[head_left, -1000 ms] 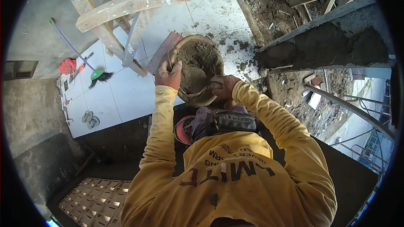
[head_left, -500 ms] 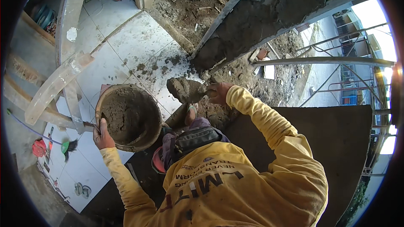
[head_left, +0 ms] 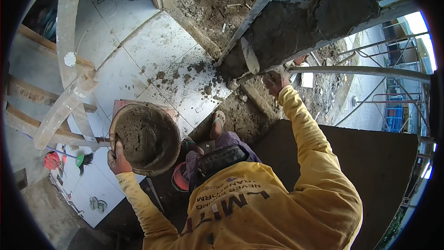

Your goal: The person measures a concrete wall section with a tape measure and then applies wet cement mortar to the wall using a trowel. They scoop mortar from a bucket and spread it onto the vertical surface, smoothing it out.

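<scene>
A round brown tub (head_left: 174, 159) of wet grey mortar (head_left: 138, 132) is at the left, low over the white tiles. My left hand (head_left: 119, 159) is closed on its near-left rim, the thumb over the edge. My right hand (head_left: 276, 83) is closed around a trowel, its handle hidden in my fingers. The trowel's pale blade (head_left: 249, 55) stands edge-up against the plastered face of a pillar (head_left: 286, 23). Dark wet mortar (head_left: 344, 7) covers much of that face, with a thicker patch toward its upper end.
Mortar drops spatter the white tile floor (head_left: 138, 71). Curved pale wooden pieces (head_left: 67, 106) rise at the left. Rubble (head_left: 199, 4) lies beyond the tiles. Beside my legs are a pink-red bucket (head_left: 179, 177) and a dark board (head_left: 342, 157). Metal poles (head_left: 360, 70) cross at the right.
My right hand has moved up and right to the pillar with the trowel. The blade, loaded with mortar before, now shows a pale surface. My left hand still holds the tub.
</scene>
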### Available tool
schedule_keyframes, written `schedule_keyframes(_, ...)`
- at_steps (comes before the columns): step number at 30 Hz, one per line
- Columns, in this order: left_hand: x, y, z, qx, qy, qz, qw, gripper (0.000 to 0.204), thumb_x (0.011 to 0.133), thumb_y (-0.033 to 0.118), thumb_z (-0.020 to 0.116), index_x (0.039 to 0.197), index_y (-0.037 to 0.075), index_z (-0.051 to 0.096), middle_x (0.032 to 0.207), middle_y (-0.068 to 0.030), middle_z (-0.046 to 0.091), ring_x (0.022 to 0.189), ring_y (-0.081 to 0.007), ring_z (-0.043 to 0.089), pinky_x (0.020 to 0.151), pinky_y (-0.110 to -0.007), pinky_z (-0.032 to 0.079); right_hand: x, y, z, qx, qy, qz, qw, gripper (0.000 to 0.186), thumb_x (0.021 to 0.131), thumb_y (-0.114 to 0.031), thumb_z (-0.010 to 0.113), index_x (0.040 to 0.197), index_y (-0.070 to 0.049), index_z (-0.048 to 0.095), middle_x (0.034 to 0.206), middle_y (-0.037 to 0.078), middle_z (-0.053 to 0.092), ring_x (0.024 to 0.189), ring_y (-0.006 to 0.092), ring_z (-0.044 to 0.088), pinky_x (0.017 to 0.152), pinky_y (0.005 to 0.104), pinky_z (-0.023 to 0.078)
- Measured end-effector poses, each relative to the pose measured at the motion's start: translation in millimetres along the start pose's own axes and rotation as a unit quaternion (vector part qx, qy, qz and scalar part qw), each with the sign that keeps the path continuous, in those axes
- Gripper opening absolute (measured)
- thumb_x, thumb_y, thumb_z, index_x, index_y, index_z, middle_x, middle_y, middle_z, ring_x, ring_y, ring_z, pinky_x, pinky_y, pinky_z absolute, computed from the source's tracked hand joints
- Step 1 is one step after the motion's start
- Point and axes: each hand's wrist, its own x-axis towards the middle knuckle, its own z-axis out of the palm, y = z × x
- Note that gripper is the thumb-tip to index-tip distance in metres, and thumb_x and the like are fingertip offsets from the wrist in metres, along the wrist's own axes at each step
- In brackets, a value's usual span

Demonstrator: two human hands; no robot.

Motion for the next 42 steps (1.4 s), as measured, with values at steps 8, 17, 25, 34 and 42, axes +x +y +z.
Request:
schedule_keyframes(8,3,19,9,0.149,-0.025,0.014,0.988,0.036,0.086,0.033,0.071,0.086,-0.003,0.064,0.077,-0.0078,0.063,0.072,-0.0147,0.054,0.067,-0.032,0.045,-77,-84,112,-0.114,-0.263,-0.115,0.951,0.042,0.089,-0.035,0.053,0.119,-0.006,0.059,0.105,0.022,0.065,0.103,0.0379,0.062,0.086,0.0462,0.049)
schedule_keyframes(17,-15,19,13,0.095,0.025,0.033,0.995,0.043,0.087,0.045,0.066,0.106,0.005,0.069,0.091,-0.0103,0.072,0.082,-0.0203,0.066,0.078,-0.034,0.05,-88,-205,302,-0.572,-0.388,-0.263,0.673,0.037,0.084,-0.029,0.063,0.117,-0.011,0.062,0.109,0.012,0.068,0.102,0.0284,0.066,0.087,0.043,0.053)
schedule_keyframes(25,-12,-4,-15,0.081,0.065,0.012,0.995,0.051,0.087,0.051,0.064,0.084,0.0,0.066,0.068,-0.0095,0.063,0.065,-0.0173,0.056,0.064,-0.034,0.047,-127,-236,319,-0.339,-0.44,-0.419,0.719,0.036,0.082,-0.028,0.063,0.112,-0.009,0.066,0.101,0.014,0.068,0.1,0.0319,0.065,0.087,0.0398,0.052)
schedule_keyframes(34,10,-21,-30,0.034,0.017,0.001,0.999,0.045,0.09,0.046,0.065,0.083,0.002,0.065,0.069,-0.0034,0.056,0.067,-0.0129,0.047,0.063,-0.031,0.042,-117,-177,239,-0.214,-0.36,-0.326,0.847,0.035,0.079,-0.04,0.066,0.107,-0.019,0.068,0.132,0.009,0.049,0.114,0.0235,0.056,0.087,0.0378,0.053)
schedule_keyframes(42,5,-9,-28,-0.064,0.031,-0.012,0.997,0.038,0.091,0.04,0.067,0.077,0.005,0.06,0.076,0.002,0.058,0.067,-0.0057,0.049,0.06,-0.024,0.043,-130,-92,131,-0.245,-0.241,-0.135,0.929,0.041,0.081,-0.038,0.061,0.113,-0.013,0.063,0.1,0.016,0.067,0.092,0.0375,0.064,0.082,0.0453,0.051)
